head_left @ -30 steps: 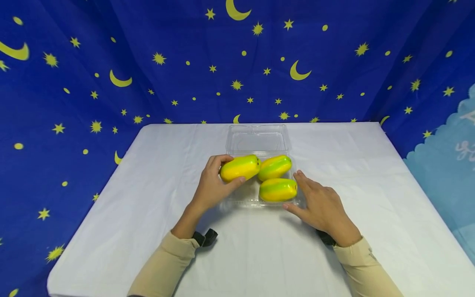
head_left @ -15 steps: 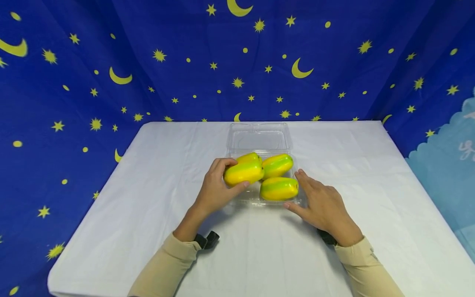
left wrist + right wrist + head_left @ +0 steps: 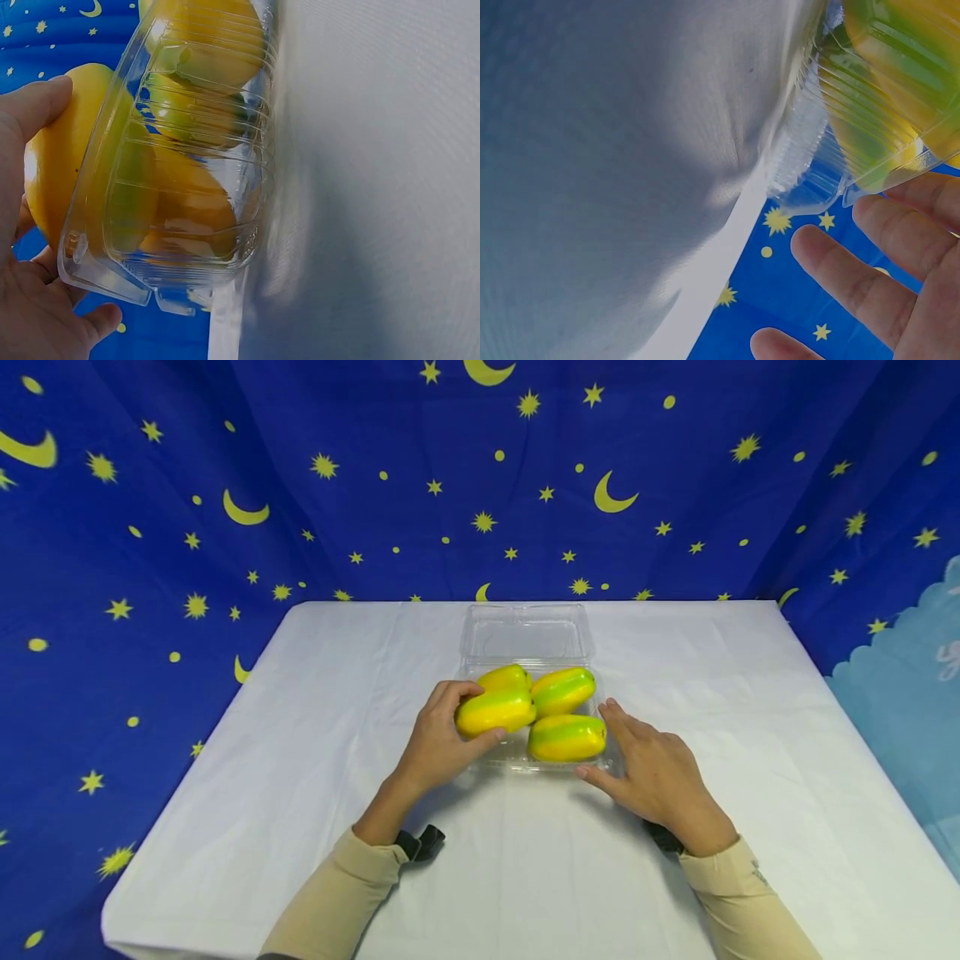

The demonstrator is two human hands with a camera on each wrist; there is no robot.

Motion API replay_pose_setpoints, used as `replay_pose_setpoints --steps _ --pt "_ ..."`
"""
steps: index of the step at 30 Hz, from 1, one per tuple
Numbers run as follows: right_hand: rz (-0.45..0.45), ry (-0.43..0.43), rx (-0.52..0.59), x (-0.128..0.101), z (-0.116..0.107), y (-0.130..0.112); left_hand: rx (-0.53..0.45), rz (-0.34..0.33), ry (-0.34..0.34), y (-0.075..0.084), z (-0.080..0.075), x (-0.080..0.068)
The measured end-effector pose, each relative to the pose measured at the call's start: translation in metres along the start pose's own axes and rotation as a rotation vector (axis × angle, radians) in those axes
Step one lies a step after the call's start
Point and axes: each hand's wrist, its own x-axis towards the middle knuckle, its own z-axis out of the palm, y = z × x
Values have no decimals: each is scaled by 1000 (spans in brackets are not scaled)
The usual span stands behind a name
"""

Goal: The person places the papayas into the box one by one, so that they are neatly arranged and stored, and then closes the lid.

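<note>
A clear plastic clamshell box (image 3: 517, 766) lies open with several glossy yellow-green papayas in it. My left hand (image 3: 437, 739) grips the front-left papaya (image 3: 493, 713), thumb on the near side and fingers on the far side. In the left wrist view this papaya (image 3: 56, 165) overlaps the box rim. Behind it, a second papaya (image 3: 506, 677) is partly hidden. The back-right papaya (image 3: 562, 691) and the front-right papaya (image 3: 567, 738) lie beside them. My right hand (image 3: 656, 772) has its fingers spread at the box's right edge; the right wrist view shows its fingertips (image 3: 874, 210) right at the rim.
The box's lid (image 3: 527, 633) is folded back toward the far table edge. A white cloth covers the table (image 3: 300, 693). Blue fabric (image 3: 375, 510) with yellow moons and stars hangs behind and at the sides. A light-blue patch (image 3: 900, 668) shows at right.
My left hand has brought its papaya slightly right and toward me, showing more of the papaya behind it. My right hand has stayed at the box's right edge. The head view has tilted slightly.
</note>
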Motion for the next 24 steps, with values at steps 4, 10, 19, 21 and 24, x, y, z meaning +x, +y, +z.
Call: replay_pose_setpoints --steps 4,10,19,21,24 --pt "3 -9 -2 0 0 0 1 -2 -20 -1 1 -1" --pt "6 -10 0 1 0 0 17 -14 -54 -3 2 -2" --pt "8 -22 9 2 -2 -1 45 -6 -65 -4 3 -2" --pt "5 -21 10 1 -1 -1 54 -8 -71 -4 3 -2" --pt "1 -18 8 1 -1 -1 64 -10 -82 -5 3 -2"
